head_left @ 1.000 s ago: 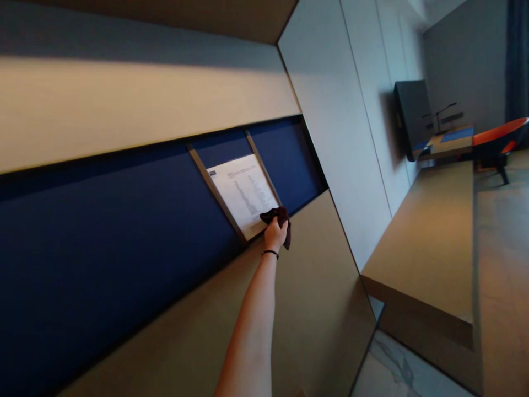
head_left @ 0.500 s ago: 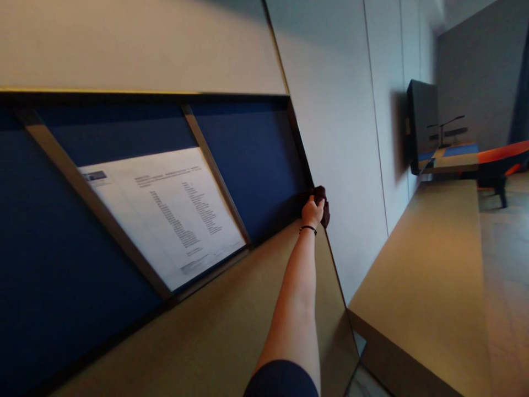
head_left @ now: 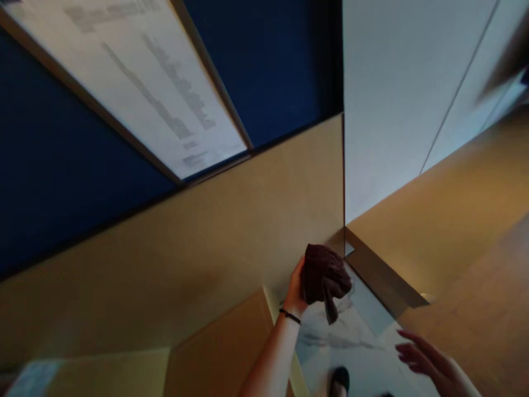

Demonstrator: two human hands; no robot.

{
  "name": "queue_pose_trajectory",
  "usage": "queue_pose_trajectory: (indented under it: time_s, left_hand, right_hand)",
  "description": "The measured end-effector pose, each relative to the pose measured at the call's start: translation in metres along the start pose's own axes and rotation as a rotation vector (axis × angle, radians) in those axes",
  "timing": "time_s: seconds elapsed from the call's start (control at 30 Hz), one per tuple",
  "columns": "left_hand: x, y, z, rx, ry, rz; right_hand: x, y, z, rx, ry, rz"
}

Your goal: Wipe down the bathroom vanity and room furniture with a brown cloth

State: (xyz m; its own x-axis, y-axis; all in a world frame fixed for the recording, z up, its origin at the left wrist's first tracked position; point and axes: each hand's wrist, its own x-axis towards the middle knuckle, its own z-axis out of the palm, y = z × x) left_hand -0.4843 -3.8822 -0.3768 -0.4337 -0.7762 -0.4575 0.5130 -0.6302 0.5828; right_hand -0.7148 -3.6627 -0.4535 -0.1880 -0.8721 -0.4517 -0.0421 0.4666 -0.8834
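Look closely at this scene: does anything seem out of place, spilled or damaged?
Nothing stands out. The white printed sheet sits straight between brown strips; the crumpled maroon cloth is in the left hand; grey streaks on the pale floor resemble marbling.

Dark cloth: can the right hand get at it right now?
Probably yes: the right hand looks empty, and nothing shows between it and the dark cloth in the left hand.
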Motion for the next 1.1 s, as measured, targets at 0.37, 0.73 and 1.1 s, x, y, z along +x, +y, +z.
queue_pose_trajectory:
  time_s: [0.37,0.73,1.1]
  left_hand:
    - [-0.154,-0.064,-0.136,0.562,0.389,0.261]
    - [-0.264,0.07,-0.363,1.242,1.116,0.433]
    - [-0.212,0.098,-0.461,1.284,0.497,0.597]
  right_hand:
    - [0.04,-0.038,0.148,-0.01,-0.522,-0.05]
    - [0.014,-0.012,0.337,-0.217,-0.311,-0.224]
    - [-0.056,0.149,0.444,-0.242,-0.518,0.238]
